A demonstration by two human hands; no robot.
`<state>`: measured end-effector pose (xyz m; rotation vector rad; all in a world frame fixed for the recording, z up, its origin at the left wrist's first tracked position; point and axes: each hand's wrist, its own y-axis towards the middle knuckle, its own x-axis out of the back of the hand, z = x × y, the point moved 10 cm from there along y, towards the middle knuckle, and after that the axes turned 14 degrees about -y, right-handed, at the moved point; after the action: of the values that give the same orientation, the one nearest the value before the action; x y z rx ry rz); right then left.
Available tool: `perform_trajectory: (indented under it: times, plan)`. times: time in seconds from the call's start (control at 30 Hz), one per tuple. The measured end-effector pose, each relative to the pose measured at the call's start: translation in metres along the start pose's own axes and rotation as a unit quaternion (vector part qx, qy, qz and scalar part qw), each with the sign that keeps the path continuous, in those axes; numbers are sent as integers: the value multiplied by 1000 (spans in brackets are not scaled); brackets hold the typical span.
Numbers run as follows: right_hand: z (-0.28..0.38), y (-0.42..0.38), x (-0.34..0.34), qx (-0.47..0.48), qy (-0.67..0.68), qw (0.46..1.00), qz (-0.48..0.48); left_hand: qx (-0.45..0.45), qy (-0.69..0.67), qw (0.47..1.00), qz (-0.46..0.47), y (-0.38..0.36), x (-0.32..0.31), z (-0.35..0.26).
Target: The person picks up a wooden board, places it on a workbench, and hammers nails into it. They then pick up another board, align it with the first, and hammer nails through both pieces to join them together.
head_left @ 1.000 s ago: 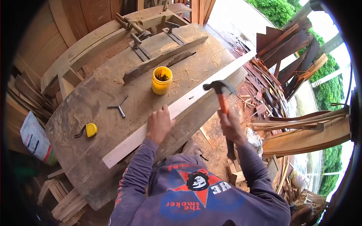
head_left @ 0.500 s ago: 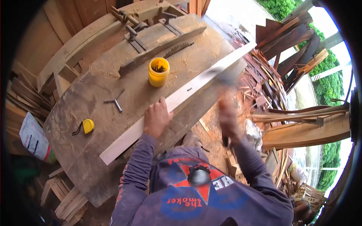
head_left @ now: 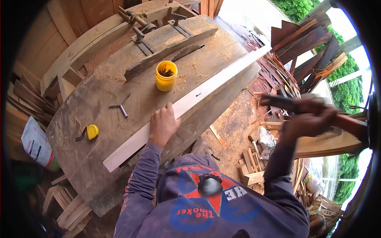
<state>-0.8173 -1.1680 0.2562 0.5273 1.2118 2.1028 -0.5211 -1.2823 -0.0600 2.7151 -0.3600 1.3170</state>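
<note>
A long pale wooden strip [head_left: 222,81] lies diagonally across the worktable [head_left: 91,166], with a small dark mark [head_left: 198,94] near its middle. My left hand [head_left: 164,126] is closed over the strip's lower half, pressing it on the table by its edge. Out to the right, away from the table, my right hand [head_left: 311,113] is wrapped around a hammer [head_left: 278,102] with a dark grip. Motion blurs the hammer, whose far end reaches the right edge of the view. A yellow tub [head_left: 165,81] of small dark pieces, likely nails, stands beyond the strip.
A saw blade [head_left: 188,51] sticks up through the tabletop beside a clamped wooden fence [head_left: 170,45]. A metal T-shaped tool [head_left: 119,109] and a yellow tape measure [head_left: 92,131] lie on the left. Wood offcuts [head_left: 252,164] cover the floor at right.
My right hand has swung the hammer away from the strip, up and out to the right. My left hand and the strip have shifted only slightly to the left.
</note>
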Motion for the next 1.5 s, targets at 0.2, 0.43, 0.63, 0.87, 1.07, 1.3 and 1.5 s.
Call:
perform_trajectory:
  times: [0.2, 0.43, 0.63, 0.87, 1.07, 1.3, 1.5]
  plan:
    - [-103, -174, -73, -131, -307, 863, 380, -13, -15, 999, -48, 18, 9, 0]
    - [20, 26, 1, -165, -73, 984, -10, -20, -1, 999, -29, 0, 4, -2]
    - [-176, -223, -15, -356, 7, 905, 233, -1, -6, 1000, -1, -1, 6, -4]
    - [-94, -112, -55, -330, -172, 879, 299, 3, -4, 1000, -4, 0, 7, -3]
    - [-19, -27, -32, -125, -42, 989, 61, 11, -12, 1000, 8, 1, 1, 2]
    - [-121, -202, -72, -171, -327, 799, 475, -1, 6, 1000, -2, 4, 3, 3]
    - [-23, -27, -38, -236, -101, 958, 128, -3, -2, 1000, -18, 0, 3, 1]
